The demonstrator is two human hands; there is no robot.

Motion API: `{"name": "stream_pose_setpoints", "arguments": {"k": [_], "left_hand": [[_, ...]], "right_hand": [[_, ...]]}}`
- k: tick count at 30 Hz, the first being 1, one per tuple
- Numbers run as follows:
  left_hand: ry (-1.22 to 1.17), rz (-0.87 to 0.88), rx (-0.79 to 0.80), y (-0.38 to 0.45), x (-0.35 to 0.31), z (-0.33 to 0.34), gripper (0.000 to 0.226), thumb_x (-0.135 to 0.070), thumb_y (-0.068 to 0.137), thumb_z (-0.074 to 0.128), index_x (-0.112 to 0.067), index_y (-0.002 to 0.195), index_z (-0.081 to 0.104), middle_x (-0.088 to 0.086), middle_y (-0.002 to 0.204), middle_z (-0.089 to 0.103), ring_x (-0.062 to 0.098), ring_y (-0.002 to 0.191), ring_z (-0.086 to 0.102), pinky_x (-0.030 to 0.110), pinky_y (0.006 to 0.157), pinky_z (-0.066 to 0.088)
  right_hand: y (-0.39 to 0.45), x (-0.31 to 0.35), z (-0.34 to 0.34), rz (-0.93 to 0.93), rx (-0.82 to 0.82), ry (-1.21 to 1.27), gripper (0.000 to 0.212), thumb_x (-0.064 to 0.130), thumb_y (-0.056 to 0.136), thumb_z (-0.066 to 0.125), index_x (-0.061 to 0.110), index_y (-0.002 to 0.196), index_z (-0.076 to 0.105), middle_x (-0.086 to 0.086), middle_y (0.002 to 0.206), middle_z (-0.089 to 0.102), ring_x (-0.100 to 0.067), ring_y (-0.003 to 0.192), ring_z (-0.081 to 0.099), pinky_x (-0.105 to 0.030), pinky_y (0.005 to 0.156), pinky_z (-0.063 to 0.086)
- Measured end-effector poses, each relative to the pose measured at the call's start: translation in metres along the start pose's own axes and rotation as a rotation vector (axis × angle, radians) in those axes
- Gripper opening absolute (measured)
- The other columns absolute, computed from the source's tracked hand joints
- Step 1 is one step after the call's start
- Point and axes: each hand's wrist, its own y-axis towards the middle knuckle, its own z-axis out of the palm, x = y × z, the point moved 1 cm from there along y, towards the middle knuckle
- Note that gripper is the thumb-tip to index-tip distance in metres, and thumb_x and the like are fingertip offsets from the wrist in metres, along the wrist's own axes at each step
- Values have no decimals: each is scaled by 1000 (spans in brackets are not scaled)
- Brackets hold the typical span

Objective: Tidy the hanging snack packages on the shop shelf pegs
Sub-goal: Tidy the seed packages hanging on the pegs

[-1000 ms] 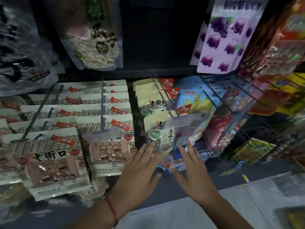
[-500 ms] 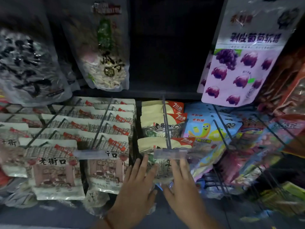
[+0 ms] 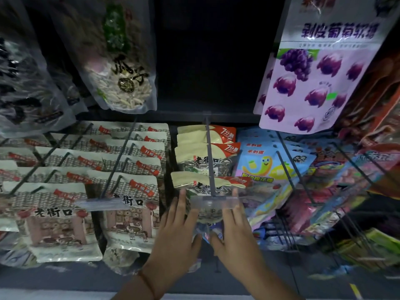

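The front cream seed package (image 3: 201,185) hangs on the centre peg (image 3: 210,161), behind a clear price tag holder (image 3: 214,202). Left hand (image 3: 175,239) and right hand (image 3: 236,237) flank it, fingers spread and straight, touching its sides. Brick-pattern packages (image 3: 129,204) hang left, blue marshmallow bags (image 3: 266,167) right.

A shop's snack aisle: rows of identical sealed snack packages (image 3: 132,204) hang on metal display pegs (image 3: 118,161), each peg fronted by a clear price-label holder (image 3: 101,205), with a purple grape-candy bag (image 3: 311,83) hanging above.
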Motion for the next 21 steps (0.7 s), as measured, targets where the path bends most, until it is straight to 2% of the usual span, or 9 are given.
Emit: {"name": "stream_pose_setpoints", "arguments": {"k": [3, 5, 7, 9, 12, 16, 18, 19, 21], "left_hand": [[-46, 4, -15, 13, 0, 0, 73, -38, 92, 51, -31, 152, 9, 9, 161, -19, 34, 149, 6, 42, 117, 18], [-65, -8, -29, 26, 1, -2, 78, -36, 93, 51, -34, 154, 2, 6, 158, -26, 32, 149, 0, 41, 119, 17], [-91, -42, 8, 39, 6, -1, 83, -36, 95, 47, -39, 150, -14, 0, 149, -42, 28, 149, -8, 42, 120, 17], [-121, -38, 16, 48, 9, 1, 83, -37, 96, 45, -44, 143, -23, -5, 143, -50, 27, 149, -6, 43, 117, 26], [-256, -17, -10, 49, 12, 6, 84, -33, 96, 48, -49, 143, -19, -11, 148, -45, 26, 149, 12, 40, 105, 44], [-456, 1, -124, 35, 7, 6, 82, -23, 93, 56, -44, 152, 3, -12, 156, -32, 17, 146, 24, 38, 94, 50], [-609, -80, -137, 25, 2, 9, 89, -19, 94, 58, -48, 150, -4, -13, 158, -26, -4, 127, 45, 41, 86, 53], [-734, -143, -121, 21, 1, 12, 92, -17, 94, 58, -52, 147, -8, -7, 161, -20, -6, 117, 51, 45, 86, 52], [-1052, -274, -74, 17, -4, 19, 91, -19, 95, 57, -60, 143, -9, 14, 161, 6, 20, 124, 53, 52, 93, 47]], "right_hand": [[14, -3, -3, -39, -57, 25, 88, 34, 92, 59, 30, 154, -3, 15, 149, -43, -26, 150, 6, -42, 108, 38], [28, -5, -3, -40, -79, 29, 93, 29, 91, 60, 33, 151, -10, 18, 142, -50, -25, 150, -4, -43, 111, 35], [41, -6, -1, -41, -93, 69, 92, 24, 90, 61, 33, 150, -8, 17, 144, -47, -23, 150, -9, -43, 114, 32], [50, -6, 4, -49, -103, 119, 90, 22, 90, 62, 28, 154, 0, 12, 152, -39, -23, 150, -9, -46, 113, 32], [58, -8, 9, -38, -143, 218, 88, 19, 89, 63, 28, 155, 5, 13, 155, -31, -17, 149, -11, -42, 115, 31], [54, -7, 9, 6, -284, 531, 89, 13, 92, 64, 38, 151, 4, 18, 159, -17, 3, 146, -11, -14, 113, 14], [52, -10, 10, 180, -332, 728, 88, 16, 93, 63, 39, 153, 3, 23, 157, -3, 1, 147, 3, -16, 111, 18], [54, -12, 12, 294, -317, 817, 84, 19, 94, 61, 38, 153, 5, 25, 153, 9, -1, 144, 16, -20, 107, 23], [62, -17, 21, 511, -211, 965, 79, 39, 90, 65, 35, 152, 16, 18, 148, 29, -11, 134, 36, -29, 100, 36]]}}
